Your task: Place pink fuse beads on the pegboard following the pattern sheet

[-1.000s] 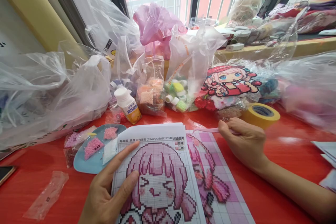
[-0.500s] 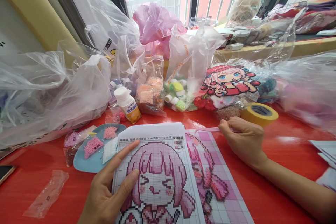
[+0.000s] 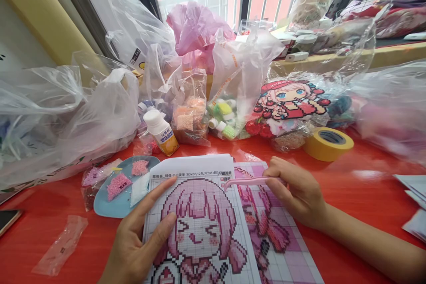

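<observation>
My left hand (image 3: pixel 143 235) rests on the left side of a printed pixel pattern sheet (image 3: pixel 196 213), thumb and forefinger spread apart. My right hand (image 3: pixel 296 191) pinches a thin pink curved tool (image 3: pixel 248 181), whose hooked tip is over the sheet's upper right corner. Beneath the sheet, sticking out to the right, lies a pink and white checked board (image 3: pixel 293 248) with a partly covered bead picture (image 3: pixel 266 217). A blue plate (image 3: pixel 103 202) left of the sheet holds small bags of pink (image 3: pixel 118 186) and white beads (image 3: pixel 140 191).
Behind the sheet stand a white-capped bottle (image 3: pixel 161 133), a bag of orange beads (image 3: pixel 189 120) and a bag of green-capped bottles (image 3: pixel 228 120). A yellow tape roll (image 3: pixel 328 144) sits at the right, near a finished bead picture (image 3: pixel 293 100). A phone (image 3: pixel 8 219) lies far left.
My right hand has moved left and turned, bringing the pink tool from beside the sheet to over its upper right corner. My left hand has stayed in place.
</observation>
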{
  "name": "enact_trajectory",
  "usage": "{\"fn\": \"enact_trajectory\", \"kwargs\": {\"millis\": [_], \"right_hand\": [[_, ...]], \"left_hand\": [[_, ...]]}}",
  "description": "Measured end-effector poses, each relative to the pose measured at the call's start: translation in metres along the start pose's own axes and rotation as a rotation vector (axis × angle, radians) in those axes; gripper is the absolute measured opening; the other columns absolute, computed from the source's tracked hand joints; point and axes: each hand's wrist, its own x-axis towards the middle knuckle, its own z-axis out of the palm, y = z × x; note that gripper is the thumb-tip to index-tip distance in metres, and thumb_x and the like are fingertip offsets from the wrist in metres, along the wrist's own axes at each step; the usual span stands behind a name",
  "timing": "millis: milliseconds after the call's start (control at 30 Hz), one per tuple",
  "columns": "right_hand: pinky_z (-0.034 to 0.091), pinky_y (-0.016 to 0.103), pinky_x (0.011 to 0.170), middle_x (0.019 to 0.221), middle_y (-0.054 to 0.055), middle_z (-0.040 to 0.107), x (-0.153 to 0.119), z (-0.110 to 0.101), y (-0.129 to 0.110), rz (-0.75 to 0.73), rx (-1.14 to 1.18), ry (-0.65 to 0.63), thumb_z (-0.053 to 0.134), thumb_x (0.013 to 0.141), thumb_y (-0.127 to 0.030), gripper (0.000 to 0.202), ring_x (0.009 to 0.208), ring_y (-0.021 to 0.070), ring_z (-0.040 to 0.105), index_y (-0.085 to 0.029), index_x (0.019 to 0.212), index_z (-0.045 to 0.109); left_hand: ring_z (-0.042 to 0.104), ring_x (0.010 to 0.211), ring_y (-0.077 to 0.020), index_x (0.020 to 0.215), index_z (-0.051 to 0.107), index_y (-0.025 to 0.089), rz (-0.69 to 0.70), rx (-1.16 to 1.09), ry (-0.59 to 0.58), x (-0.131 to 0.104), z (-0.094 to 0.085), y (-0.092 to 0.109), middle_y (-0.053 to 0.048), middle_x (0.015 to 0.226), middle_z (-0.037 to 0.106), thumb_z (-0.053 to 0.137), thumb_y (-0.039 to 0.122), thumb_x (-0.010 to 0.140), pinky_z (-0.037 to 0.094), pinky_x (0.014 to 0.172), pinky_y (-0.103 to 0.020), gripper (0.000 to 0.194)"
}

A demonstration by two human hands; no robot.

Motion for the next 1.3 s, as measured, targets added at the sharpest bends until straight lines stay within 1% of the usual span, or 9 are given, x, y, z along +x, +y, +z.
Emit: {"fn": "enact_trajectory", "kwargs": {"millis": [100, 300, 367, 467, 533, 967, 1200, 1233, 1300], "right_hand": [[0.034, 0.023, 0.050, 0.061, -0.004, 0.042, 0.0008, 0.0016, -0.0004, -0.039, -0.022, -0.014, 0.046, 0.092, -0.011, 0.015, 0.055, 0.0093, 0.039, -0.020, 0.081, 0.051], [0.034, 0.023, 0.053, 0.064, -0.003, 0.043, -0.0021, 0.0045, 0.0030, -0.059, -0.038, -0.055, 0.047, 0.095, -0.015, 0.012, 0.058, 0.0100, 0.040, -0.019, 0.086, 0.053], [0.035, 0.023, 0.054, 0.065, -0.003, 0.043, -0.0029, 0.0050, 0.0038, -0.060, -0.036, -0.065, 0.047, 0.096, -0.017, 0.011, 0.059, 0.0103, 0.040, -0.019, 0.087, 0.053], [0.035, 0.024, 0.054, 0.065, -0.003, 0.044, -0.0031, 0.0052, 0.0044, -0.057, -0.038, -0.069, 0.047, 0.096, -0.018, 0.010, 0.060, 0.0109, 0.041, -0.019, 0.088, 0.053], [0.035, 0.024, 0.053, 0.065, -0.003, 0.044, -0.0029, 0.0050, 0.0045, -0.059, -0.041, -0.069, 0.048, 0.096, -0.018, 0.010, 0.060, 0.0111, 0.041, -0.020, 0.089, 0.054], [0.035, 0.024, 0.052, 0.064, -0.003, 0.043, -0.0013, 0.0049, 0.0024, -0.084, -0.034, -0.062, 0.047, 0.096, -0.018, 0.010, 0.058, 0.0109, 0.041, -0.019, 0.087, 0.053], [0.035, 0.025, 0.050, 0.060, -0.003, 0.044, 0.0010, 0.0042, -0.0015, -0.065, -0.020, -0.018, 0.049, 0.094, -0.020, 0.013, 0.055, 0.0111, 0.041, -0.020, 0.083, 0.056], [0.034, 0.025, 0.049, 0.059, -0.003, 0.044, 0.0013, 0.0032, -0.0014, -0.044, -0.024, 0.011, 0.049, 0.093, -0.020, 0.015, 0.054, 0.0110, 0.041, -0.020, 0.080, 0.056], [0.033, 0.025, 0.047, 0.055, -0.004, 0.041, 0.0019, 0.0007, 0.0013, 0.025, -0.062, 0.111, 0.049, 0.092, -0.018, 0.025, 0.050, 0.0099, 0.038, -0.021, 0.067, 0.051]], "left_hand": [[0.062, 0.123, -0.0268, 0.123, 0.067, 0.035, 0.003, -0.009, 0.004, -0.0006, -0.0001, 0.0003, 0.004, 0.127, 0.071, 0.066, 0.045, 0.081, 0.049, 0.104, -0.035, 0.044], [0.061, 0.123, -0.0227, 0.123, 0.066, 0.043, -0.006, -0.031, -0.009, -0.0020, 0.0003, -0.0011, 0.010, 0.127, 0.071, 0.066, 0.046, 0.081, 0.045, 0.108, -0.032, 0.042], [0.061, 0.124, -0.0230, 0.123, 0.066, 0.042, 0.000, -0.028, -0.008, -0.0019, 0.0004, -0.0015, 0.010, 0.127, 0.070, 0.066, 0.045, 0.081, 0.045, 0.108, -0.033, 0.042], [0.060, 0.125, -0.0259, 0.124, 0.067, 0.036, 0.013, -0.020, -0.010, -0.0016, 0.0004, -0.0012, 0.006, 0.129, 0.070, 0.066, 0.044, 0.082, 0.046, 0.107, -0.036, 0.043], [0.059, 0.126, -0.0269, 0.124, 0.067, 0.035, 0.020, -0.019, -0.004, -0.0016, 0.0005, -0.0005, 0.005, 0.130, 0.069, 0.066, 0.044, 0.082, 0.046, 0.107, -0.037, 0.043], [0.060, 0.125, -0.0259, 0.122, 0.067, 0.040, 0.008, -0.030, 0.000, -0.0028, 0.0007, 0.0032, 0.007, 0.128, 0.070, 0.066, 0.044, 0.081, 0.047, 0.106, -0.035, 0.041], [0.061, 0.124, -0.0266, 0.123, 0.067, 0.036, 0.017, -0.006, -0.003, -0.0018, -0.0005, 0.0011, 0.005, 0.128, 0.071, 0.066, 0.044, 0.082, 0.049, 0.104, -0.035, 0.042], [0.061, 0.123, -0.0270, 0.123, 0.067, 0.035, 0.018, -0.004, -0.002, -0.0016, -0.0006, 0.0010, 0.004, 0.127, 0.071, 0.067, 0.044, 0.081, 0.049, 0.104, -0.035, 0.043], [0.062, 0.122, -0.0274, 0.122, 0.068, 0.034, 0.018, -0.003, 0.000, -0.0013, -0.0006, 0.0010, 0.003, 0.126, 0.072, 0.067, 0.045, 0.081, 0.050, 0.104, -0.036, 0.043]]}}
